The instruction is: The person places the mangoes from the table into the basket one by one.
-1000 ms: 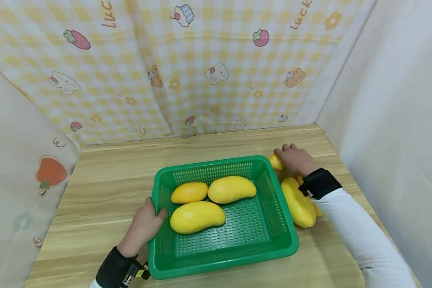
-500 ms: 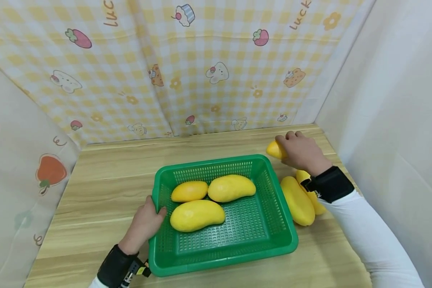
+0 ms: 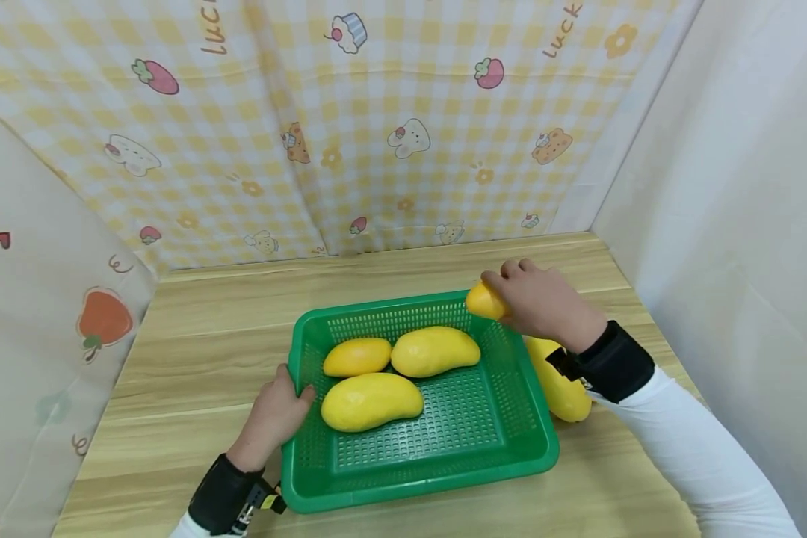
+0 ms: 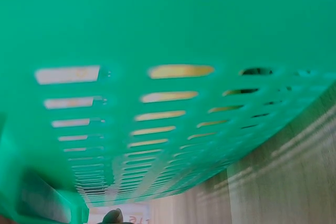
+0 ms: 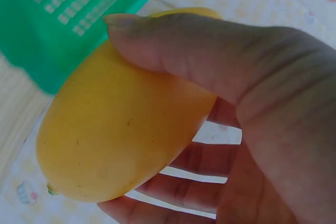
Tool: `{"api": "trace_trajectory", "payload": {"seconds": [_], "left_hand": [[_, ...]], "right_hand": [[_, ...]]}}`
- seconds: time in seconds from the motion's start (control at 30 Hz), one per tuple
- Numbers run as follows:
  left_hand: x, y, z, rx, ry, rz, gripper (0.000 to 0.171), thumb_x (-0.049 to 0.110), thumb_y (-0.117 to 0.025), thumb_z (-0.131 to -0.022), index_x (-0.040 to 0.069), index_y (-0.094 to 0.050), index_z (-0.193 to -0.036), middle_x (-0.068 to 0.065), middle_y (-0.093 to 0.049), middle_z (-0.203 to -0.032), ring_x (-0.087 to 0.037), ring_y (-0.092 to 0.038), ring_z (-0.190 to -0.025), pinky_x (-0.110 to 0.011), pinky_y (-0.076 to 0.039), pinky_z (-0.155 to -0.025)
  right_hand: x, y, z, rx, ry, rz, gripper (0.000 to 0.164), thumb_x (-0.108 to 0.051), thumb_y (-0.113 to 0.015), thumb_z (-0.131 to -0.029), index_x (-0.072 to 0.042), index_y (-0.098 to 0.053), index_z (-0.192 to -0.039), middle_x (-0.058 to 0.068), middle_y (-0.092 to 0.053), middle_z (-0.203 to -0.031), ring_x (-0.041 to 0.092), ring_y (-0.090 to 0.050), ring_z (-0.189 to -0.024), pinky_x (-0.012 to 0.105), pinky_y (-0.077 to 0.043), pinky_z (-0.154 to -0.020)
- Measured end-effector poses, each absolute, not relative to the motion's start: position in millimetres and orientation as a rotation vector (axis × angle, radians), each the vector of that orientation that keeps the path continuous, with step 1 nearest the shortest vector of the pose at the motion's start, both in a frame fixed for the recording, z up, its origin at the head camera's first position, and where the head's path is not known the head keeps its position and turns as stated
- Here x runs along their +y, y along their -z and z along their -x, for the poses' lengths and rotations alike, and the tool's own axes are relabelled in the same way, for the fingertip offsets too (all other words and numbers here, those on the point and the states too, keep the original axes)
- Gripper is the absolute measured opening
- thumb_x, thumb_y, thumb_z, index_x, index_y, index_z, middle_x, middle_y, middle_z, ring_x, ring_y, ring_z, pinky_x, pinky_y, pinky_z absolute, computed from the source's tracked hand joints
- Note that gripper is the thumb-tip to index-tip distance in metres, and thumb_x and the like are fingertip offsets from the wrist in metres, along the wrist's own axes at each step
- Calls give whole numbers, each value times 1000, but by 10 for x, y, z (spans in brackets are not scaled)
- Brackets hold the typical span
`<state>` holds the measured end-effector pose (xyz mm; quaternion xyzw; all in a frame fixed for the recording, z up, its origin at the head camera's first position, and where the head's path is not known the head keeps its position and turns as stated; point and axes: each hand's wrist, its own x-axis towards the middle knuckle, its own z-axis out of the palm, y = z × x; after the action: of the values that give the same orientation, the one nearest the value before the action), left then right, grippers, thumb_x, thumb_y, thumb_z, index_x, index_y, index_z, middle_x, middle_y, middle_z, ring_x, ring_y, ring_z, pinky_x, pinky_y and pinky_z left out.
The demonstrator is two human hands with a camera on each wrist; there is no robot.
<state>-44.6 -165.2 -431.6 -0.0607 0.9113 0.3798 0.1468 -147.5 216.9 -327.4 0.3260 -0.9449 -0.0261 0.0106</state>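
Note:
A green plastic basket (image 3: 417, 493) with slotted walls stands on the wooden table. Inside it, toward the left and back, lie a small mango (image 3: 358, 357), a larger mango (image 3: 436, 352) and another large mango (image 3: 373, 403). My left hand (image 3: 276, 411) grips the basket's left rim, thumb over the inner side. In my right hand (image 3: 545, 302) is a small orange-yellow mango (image 5: 121, 124), held above the basket's back right corner. The right wrist view shows thumb and fingers curled round that mango. The basket's slotted wall (image 4: 157, 35) fills the left wrist view.
Right of the basket a large mango (image 3: 561, 385) lies on the table (image 3: 208, 321), partly covered by the right wrist. A yellow checked cloth (image 3: 350, 149) hangs at the back, and a white curtain (image 3: 746, 224) borders the right side.
My right hand has lifted the small mango off the table right of the basket and brought it left over the back right corner. The left hand keeps its grip on the rim.

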Motion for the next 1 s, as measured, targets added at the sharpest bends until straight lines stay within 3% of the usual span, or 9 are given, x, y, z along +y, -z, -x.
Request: {"api": "trace_trajectory", "payload": {"seconds": [0.27,0.6,0.83,1.0], "left_hand": [[-1660,4309,439,2626,-1087,173,54,14,-48,-96,-19,-24,-131,-19,-55,-80,-20,-58,-56,-33,-50,-47],[-1656,4332,455,2629,-1089,167,51,14,-48,-96,-17,-26,-130,-19,-55,-82,-20,-59,-57,-32,-51,-47],[-1656,4328,454,2618,-1110,169,50,14,-48,-96,-16,-26,-130,-19,-56,-81,-20,-59,-56,-32,-51,-46],[-1655,4319,456,2622,-1116,167,48,14,-48,-96,-15,-29,-128,-19,-56,-80,-20,-59,-55,-31,-51,-45]], "right_hand": [[1928,3346,1271,-2844,180,-1197,60,-32,-86,-69,-10,-56,-117,11,-55,-92,26,-51,-73,33,-46,-46],[1658,3497,1079,-3023,315,-1268,68,-35,-82,-75,-3,-54,-128,19,-58,-108,32,-56,-85,36,-51,-57],[1536,3664,949,-2998,358,-1308,55,-34,-82,-74,-3,-57,-112,13,-55,-89,24,-47,-67,30,-43,-49],[1480,3846,866,-2915,455,-1341,37,-30,-74,-82,-4,-56,-103,10,-50,-80,20,-42,-61,26,-41,-46]]}}
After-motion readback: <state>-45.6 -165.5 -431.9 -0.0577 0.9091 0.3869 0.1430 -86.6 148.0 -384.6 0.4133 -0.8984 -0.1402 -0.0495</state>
